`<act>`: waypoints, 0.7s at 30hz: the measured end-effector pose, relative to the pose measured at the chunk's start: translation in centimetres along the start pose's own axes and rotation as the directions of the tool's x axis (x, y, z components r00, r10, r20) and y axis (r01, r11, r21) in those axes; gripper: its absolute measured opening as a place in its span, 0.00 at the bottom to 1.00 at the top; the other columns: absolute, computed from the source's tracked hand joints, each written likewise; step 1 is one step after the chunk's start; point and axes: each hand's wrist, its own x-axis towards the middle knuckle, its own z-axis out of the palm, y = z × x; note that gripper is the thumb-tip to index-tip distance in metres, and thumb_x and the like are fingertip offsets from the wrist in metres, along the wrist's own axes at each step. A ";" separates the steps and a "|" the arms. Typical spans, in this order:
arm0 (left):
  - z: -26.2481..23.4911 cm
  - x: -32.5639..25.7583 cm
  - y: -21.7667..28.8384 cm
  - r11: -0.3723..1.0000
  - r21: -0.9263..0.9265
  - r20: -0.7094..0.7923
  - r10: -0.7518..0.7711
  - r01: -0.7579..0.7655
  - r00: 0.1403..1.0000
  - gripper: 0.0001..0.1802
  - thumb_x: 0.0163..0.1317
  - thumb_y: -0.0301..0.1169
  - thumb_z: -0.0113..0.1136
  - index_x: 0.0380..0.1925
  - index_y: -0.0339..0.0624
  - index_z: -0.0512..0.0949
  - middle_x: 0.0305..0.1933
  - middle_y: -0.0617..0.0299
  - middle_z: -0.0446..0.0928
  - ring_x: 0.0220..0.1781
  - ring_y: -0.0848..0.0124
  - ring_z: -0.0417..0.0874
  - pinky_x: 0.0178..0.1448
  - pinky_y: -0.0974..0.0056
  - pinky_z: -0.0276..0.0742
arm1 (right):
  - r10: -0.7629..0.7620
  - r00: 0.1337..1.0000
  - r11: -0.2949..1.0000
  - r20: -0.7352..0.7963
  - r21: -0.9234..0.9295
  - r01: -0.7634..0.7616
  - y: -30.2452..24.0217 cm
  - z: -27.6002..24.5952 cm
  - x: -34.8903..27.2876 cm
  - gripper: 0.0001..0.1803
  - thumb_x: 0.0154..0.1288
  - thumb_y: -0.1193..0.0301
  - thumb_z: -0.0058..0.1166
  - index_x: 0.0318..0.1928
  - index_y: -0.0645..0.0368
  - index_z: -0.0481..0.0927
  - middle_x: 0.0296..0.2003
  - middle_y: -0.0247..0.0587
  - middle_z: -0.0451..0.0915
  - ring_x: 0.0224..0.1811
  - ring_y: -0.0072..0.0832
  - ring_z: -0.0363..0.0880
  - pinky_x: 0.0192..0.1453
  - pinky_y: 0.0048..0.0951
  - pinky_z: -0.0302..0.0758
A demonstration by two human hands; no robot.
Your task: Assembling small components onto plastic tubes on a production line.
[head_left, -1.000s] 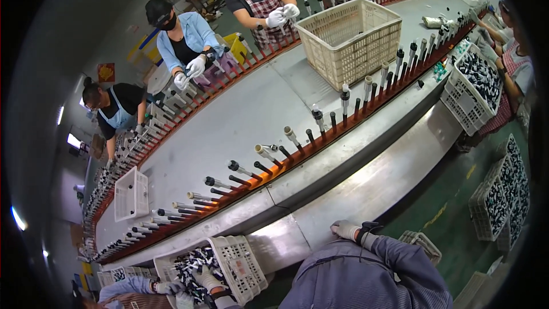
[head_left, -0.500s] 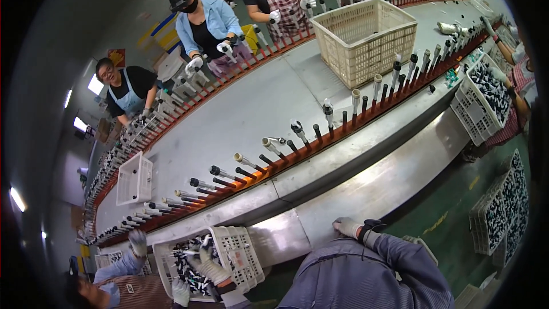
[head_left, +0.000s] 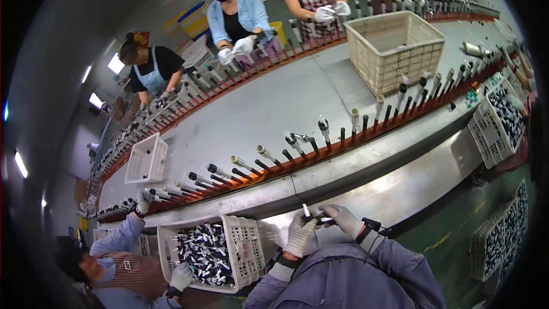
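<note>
In front of my body, over the metal ledge (head_left: 286,217), my gloved left hand (head_left: 298,236) is closed around a small black-and-white plastic piece (head_left: 307,212), its white end pointing up. My gloved right hand (head_left: 344,221) meets it from the right, fingers pinched on another small dark piece with a white end (head_left: 326,219). Fingers partly hide both pieces. To the left, a white slatted crate (head_left: 246,246) holds many such black-and-white pieces (head_left: 203,252). A co-worker's gloved hand (head_left: 182,276) reaches into that crate.
Beyond the ledge, a red conveyor track (head_left: 337,147) carries upright dark pegs, some with clear or black-topped tubes. A beige crate (head_left: 394,51) and a small white bin (head_left: 147,158) stand on the metal table (head_left: 246,120). Co-workers line the far side; filled crates (head_left: 497,240) are stacked at right.
My left hand has come out of the crate and moved right to my front with a piece. My right hand has lifted off the ledge to meet it. The view has shifted.
</note>
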 end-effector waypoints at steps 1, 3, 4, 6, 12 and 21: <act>-0.8 -0.3 -0.9 0.998 0.016 0.026 -0.069 0.069 0.997 0.20 0.61 0.19 0.60 0.52 0.36 0.69 0.48 0.58 0.76 0.47 0.70 0.80 0.48 0.65 0.85 | -0.028 0.999 0.998 0.019 -0.047 0.029 0.7 0.6 -0.3 0.24 0.70 0.58 0.48 0.57 0.62 0.75 0.45 0.40 0.80 0.43 0.25 0.81 0.41 0.26 0.80; -2.1 -1.3 -2.4 0.993 0.091 0.027 -0.075 0.072 0.997 0.21 0.62 0.20 0.59 0.55 0.35 0.68 0.49 0.57 0.76 0.47 0.70 0.80 0.49 0.65 0.84 | 0.019 1.000 0.989 0.016 -0.146 -0.017 1.8 2.1 -1.2 0.23 0.70 0.58 0.48 0.56 0.62 0.76 0.43 0.38 0.81 0.39 0.22 0.81 0.41 0.24 0.80; -2.6 -1.8 -2.0 0.994 0.059 0.035 -0.096 0.094 0.995 0.21 0.62 0.20 0.59 0.55 0.35 0.68 0.49 0.57 0.76 0.47 0.70 0.80 0.50 0.66 0.83 | 0.008 1.000 0.984 0.022 -0.176 -0.004 2.4 2.8 -1.2 0.24 0.71 0.57 0.48 0.56 0.62 0.76 0.42 0.38 0.81 0.38 0.22 0.80 0.40 0.24 0.80; -3.9 -2.5 -1.6 0.994 0.014 0.032 -0.105 0.105 0.994 0.21 0.62 0.20 0.59 0.55 0.35 0.68 0.49 0.57 0.76 0.47 0.70 0.80 0.50 0.66 0.82 | 0.000 0.999 0.975 0.039 -0.222 0.009 3.0 4.0 -1.2 0.24 0.71 0.57 0.47 0.57 0.63 0.76 0.41 0.37 0.81 0.37 0.22 0.80 0.39 0.24 0.80; -7.3 -2.6 -2.9 0.972 0.229 0.047 -0.061 0.049 0.997 0.20 0.63 0.22 0.58 0.55 0.36 0.68 0.46 0.59 0.77 0.46 0.73 0.80 0.51 0.68 0.78 | 0.013 0.996 0.973 0.091 -0.231 0.009 3.1 7.2 -1.0 0.25 0.72 0.59 0.46 0.61 0.63 0.72 0.39 0.39 0.80 0.34 0.21 0.79 0.38 0.24 0.78; -10.8 1.3 -4.4 0.838 0.541 0.156 -0.018 -0.070 0.988 0.26 0.59 0.24 0.57 0.59 0.38 0.69 0.40 0.58 0.78 0.41 0.71 0.79 0.47 0.66 0.78 | 0.103 0.980 0.868 0.169 -0.496 -0.006 4.5 6.0 4.0 0.28 0.68 0.63 0.48 0.66 0.58 0.65 0.39 0.36 0.80 0.34 0.19 0.78 0.37 0.22 0.76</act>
